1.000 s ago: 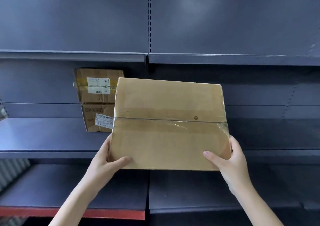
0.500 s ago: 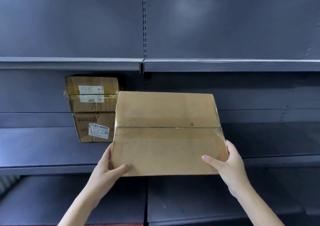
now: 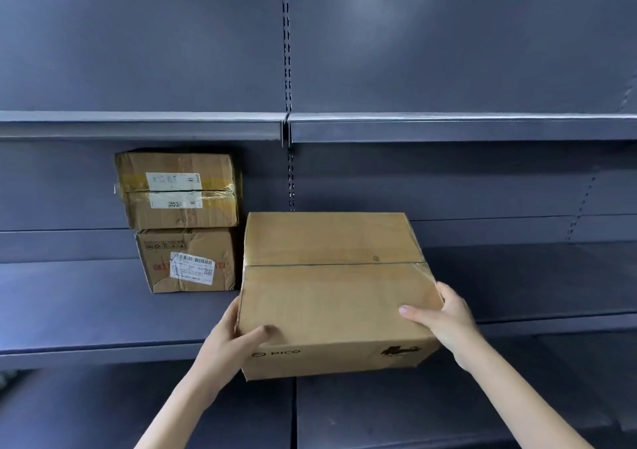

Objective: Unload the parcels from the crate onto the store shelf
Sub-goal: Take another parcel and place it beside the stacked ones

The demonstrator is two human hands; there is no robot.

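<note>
Head view counts three brown cardboard parcels at the dark grey metal store shelf (image 3: 86, 310): two stacked parcels (image 3: 182, 223) on it, and a larger taped cardboard box (image 3: 331, 290) over its front edge, gripped at both near corners by left hand (image 3: 231, 340) and right hand (image 3: 444, 317), thumbs on top.

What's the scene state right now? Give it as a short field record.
held item: large cardboard box, taped seam across its top
left hand: grips the box's near left corner, thumb on top
right hand: grips the box's near right edge, thumb on top
box position: over the front edge of the middle shelf, near end overhanging; contact with the shelf cannot be told
already shelved: upper parcel stacked on lower parcel, left of the box
crate: not in view
</note>
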